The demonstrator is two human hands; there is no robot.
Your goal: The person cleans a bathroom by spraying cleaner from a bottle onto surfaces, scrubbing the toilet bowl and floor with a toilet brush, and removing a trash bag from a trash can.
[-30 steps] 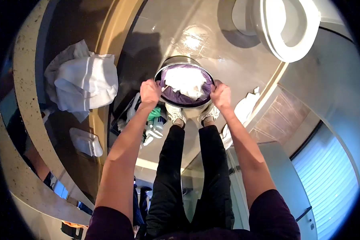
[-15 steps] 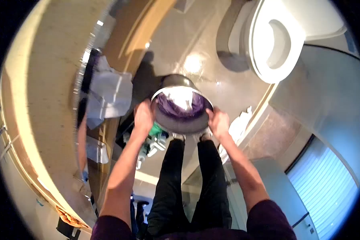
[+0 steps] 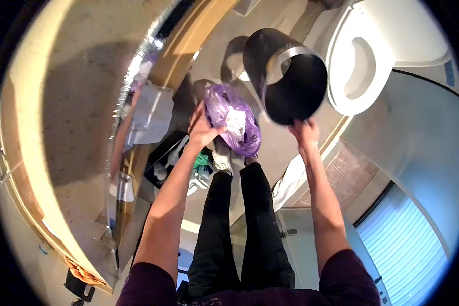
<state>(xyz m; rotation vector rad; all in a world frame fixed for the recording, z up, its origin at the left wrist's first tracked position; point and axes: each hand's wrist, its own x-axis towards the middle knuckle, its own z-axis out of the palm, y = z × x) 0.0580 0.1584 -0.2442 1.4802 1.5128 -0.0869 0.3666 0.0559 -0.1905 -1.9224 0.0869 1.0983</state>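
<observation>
A purple plastic bag (image 3: 249, 136) with crumpled white paper (image 3: 235, 122) inside hangs from my left hand (image 3: 203, 127), whose fingers are closed on its left side. To the right, my right hand (image 3: 305, 133) grips the lower rim of a black bin (image 3: 270, 48). The bin is tilted, with its dark opening facing me, and no bag shows in it. Bag and bin are apart. The bag is above my shoes, over the grey floor.
A white toilet (image 3: 336, 66) stands right of the bin. Left of my feet, a black caddy (image 3: 153, 162) holds bottles and a green item (image 3: 201, 162). White cloth (image 3: 290, 181) lies at the right. A white towel (image 3: 155, 109) lies by the counter (image 3: 81, 127).
The purple bag has come out of the bin into my left hand. My right hand has moved the bin up and right, and tipped it. My left hand has let go of the bin rim.
</observation>
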